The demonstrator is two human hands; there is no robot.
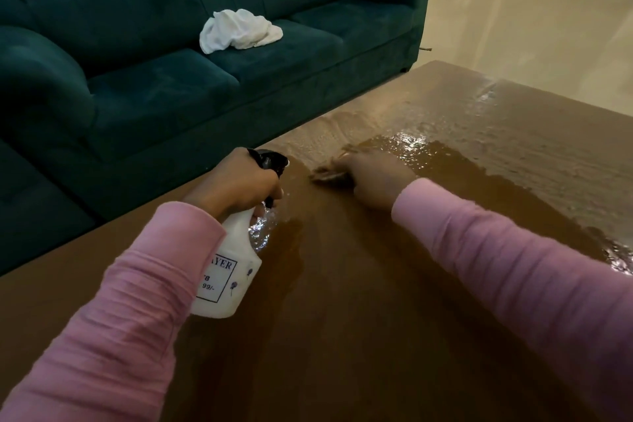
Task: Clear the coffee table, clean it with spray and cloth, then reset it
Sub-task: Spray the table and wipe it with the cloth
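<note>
My left hand (238, 181) grips the black trigger head of a white spray bottle (230, 276), which is tilted over the brown coffee table (359, 336) with its nozzle towards the middle. My right hand (375, 178) rests low on the tabletop just right of the nozzle. Its fingers are motion-blurred, so I cannot tell whether anything is under them. Wet, shiny patches (428, 147) spread across the table beyond my right hand. A crumpled white cloth (239, 30) lies on the sofa seat, apart from both hands.
A dark teal sofa (164, 96) runs along the far-left side of the table with a narrow gap between them. Pale glossy floor (534, 17) opens out past the table's far right corner.
</note>
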